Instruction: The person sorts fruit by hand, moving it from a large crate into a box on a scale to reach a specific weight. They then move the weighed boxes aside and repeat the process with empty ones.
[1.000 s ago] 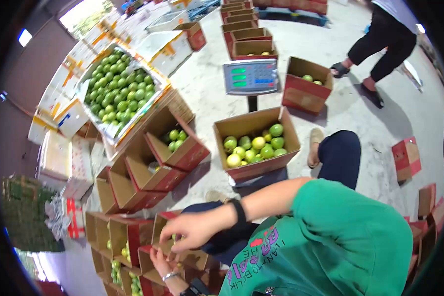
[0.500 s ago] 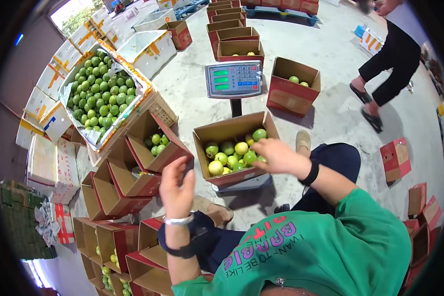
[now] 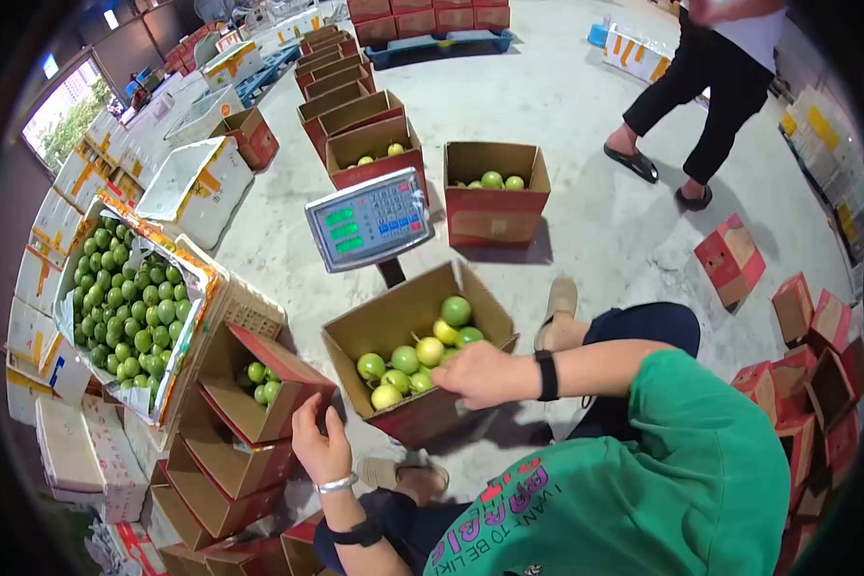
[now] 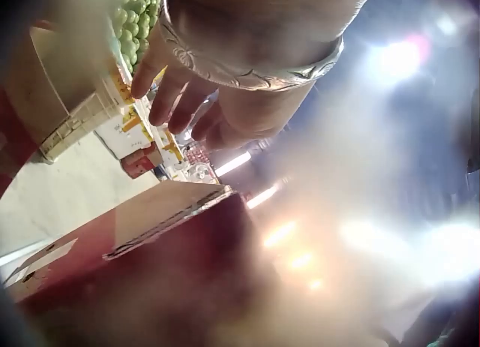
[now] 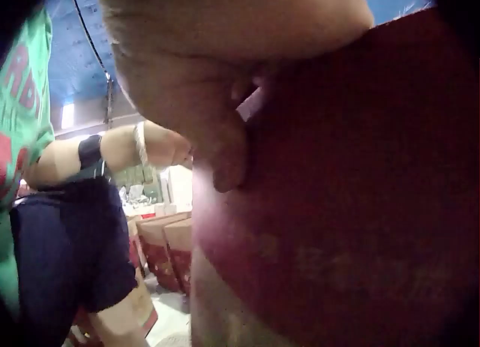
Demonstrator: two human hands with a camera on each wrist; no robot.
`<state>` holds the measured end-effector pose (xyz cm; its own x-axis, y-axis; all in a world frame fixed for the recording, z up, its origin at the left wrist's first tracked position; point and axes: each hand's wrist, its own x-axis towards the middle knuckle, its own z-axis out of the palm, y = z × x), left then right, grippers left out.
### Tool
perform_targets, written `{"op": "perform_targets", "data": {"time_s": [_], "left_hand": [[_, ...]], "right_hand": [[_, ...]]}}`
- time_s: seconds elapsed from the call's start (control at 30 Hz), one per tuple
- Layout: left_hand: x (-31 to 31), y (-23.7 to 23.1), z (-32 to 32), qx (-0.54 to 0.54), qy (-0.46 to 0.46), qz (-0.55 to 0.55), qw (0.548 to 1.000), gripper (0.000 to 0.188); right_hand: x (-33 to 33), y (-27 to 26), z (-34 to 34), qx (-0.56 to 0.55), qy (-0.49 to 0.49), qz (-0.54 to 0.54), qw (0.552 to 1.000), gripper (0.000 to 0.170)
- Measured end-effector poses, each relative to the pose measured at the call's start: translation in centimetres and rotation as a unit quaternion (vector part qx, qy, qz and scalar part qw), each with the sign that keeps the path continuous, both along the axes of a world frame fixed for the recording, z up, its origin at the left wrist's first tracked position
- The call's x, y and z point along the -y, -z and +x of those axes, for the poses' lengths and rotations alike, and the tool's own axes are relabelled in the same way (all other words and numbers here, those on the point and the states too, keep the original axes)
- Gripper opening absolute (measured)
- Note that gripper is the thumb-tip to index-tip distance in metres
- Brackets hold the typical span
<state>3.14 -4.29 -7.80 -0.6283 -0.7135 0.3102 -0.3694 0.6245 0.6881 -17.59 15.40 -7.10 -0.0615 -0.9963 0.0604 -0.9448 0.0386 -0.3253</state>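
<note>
In the head view, a red and brown cardboard box of round green and yellow fruit stands in front of the person. The right hand grips its near right rim. Seen from the right wrist, the thumb lies against the red outer wall, while the other fingers are mostly hidden. Close to the near left corner, the left hand is held up with its fingers spread and nothing in them. A scale display with green readouts rises behind the box.
Left of the person, open boxes stand close together beside a large foam crate full of green fruit. Another box with fruit stands beyond the scale. A row of boxes recedes behind it. At right, a person's legs show.
Both hands have come from low on the left to the fruit box. The right hand passed over the fruit, then took hold of the rim. The head view has swung right.
</note>
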Motion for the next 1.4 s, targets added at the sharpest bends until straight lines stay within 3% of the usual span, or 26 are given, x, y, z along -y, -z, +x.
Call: {"op": "perform_targets", "data": {"time_s": [0.07, 0.1, 0.17, 0.27, 0.47, 0.57, 0.63, 0.7, 0.73, 0.77, 0.87, 0.9, 0.93, 1.0, 1.03, 1.13, 1.23, 1.37, 1.4], "left_hand": [[-0.2, -0.7, -0.6, -0.008, 0.007, -0.013, 1.000, 0.024], [-0.3, -0.6, -0.8, -0.008, 0.007, -0.009, 1.000, 0.024], [-0.4, -0.5, -1.0, -0.008, 0.009, -0.001, 1.000, 0.024], [-0.8, -1.3, -1.9, 0.019, 0.029, -0.040, 0.999, 0.026], [-1.0, 0.3, -3.0, 0.068, 0.028, -0.041, 0.996, 0.024], [-1.3, 0.9, -3.6, 0.080, 0.037, -0.052, 0.995, 0.024], [-0.8, 1.7, -3.4, 0.074, 0.053, -0.039, 0.995, 0.024], [-0.6, 2.0, -2.7, 0.083, 0.055, -0.050, 0.994, 0.023], [-0.4, 1.6, -2.7, 0.090, 0.050, -0.062, 0.993, 0.022], [-0.2, 0.6, -2.6, 0.084, 0.051, -0.076, 0.992, 0.022], [-0.3, -2.0, -0.4, 0.038, 0.047, -0.087, 0.994, 0.022], [-0.5, -2.6, 0.8, -0.003, 0.025, -0.045, 0.999, 0.022], [-1.3, -3.9, 1.9, -0.050, 0.019, -0.055, 0.997, 0.021], [-3.5, -7.0, 5.2, -0.044, -0.026, -0.048, 0.998, 0.022], [-4.0, -6.9, 7.2, -0.080, -0.050, 0.038, 0.995, 0.023], [-7.0, -8.6, 12.0, -0.123, -0.077, 0.016, 0.989, 0.023], [-8.7, -8.2, 17.2, -0.117, -0.119, -0.015, 0.986, 0.023], [-10.4, -7.4, 22.2, -0.086, -0.192, -0.003, 0.978, 0.024], [-10.6, -7.0, 23.1, -0.083, -0.189, -0.002, 0.978, 0.022]], "right_hand": [[-0.9, -3.1, -2.3, 0.081, 0.025, 0.003, 0.996, 0.020], [-1.3, -4.5, -3.7, 0.102, 0.061, 0.073, 0.990, 0.022], [-2.4, -7.5, -6.5, 0.102, 0.133, 0.113, 0.979, 0.028], [-3.8, -7.5, -12.3, 0.157, 0.204, 0.142, 0.956, 0.034], [-3.7, -6.9, -17.5, -0.015, 0.230, 0.155, 0.961, 0.028], [-4.9, -1.5, -18.8, -0.146, 0.183, 0.071, 0.970, 0.016], [-6.2, 4.2, -19.6, -0.183, 0.201, 0.103, 0.957, 0.014], [-7.7, 12.6, -20.8, -0.168, 0.268, 0.084, 0.945, 0.012], [-7.6, 12.9, -20.5, -0.197, 0.312, 0.010, 0.929, 0.012], [-7.3, 12.3, -20.5, -0.140, 0.345, 0.060, 0.926, 0.016], [-7.1, 3.4, -17.2, -0.146, 0.263, 0.002, 0.954, 0.022], [-7.3, 0.1, -16.1, -0.102, 0.267, -0.024, 0.958, 0.023], [-7.9, -2.4, -15.7, -0.055, 0.231, -0.085, 0.968, 0.023], [-9.6, -9.2, -13.3, -0.002, 0.125, -0.163, 0.979, 0.022], [-11.0, -13.6, -10.7, 0.002, 0.103, -0.181, 0.978, 0.022], [-14.9, -19.5, -5.3, 0.032, 0.069, -0.314, 0.946, 0.019], [-18.9, -21.8, -1.1, 0.034, 0.049, -0.346, 0.936, 0.015], [-21.3, -21.0, 1.1, 0.047, 0.014, -0.360, 0.932, 0.013], [-21.7, -20.3, 1.1, 0.037, 0.048, -0.361, 0.930, 0.013]]}}
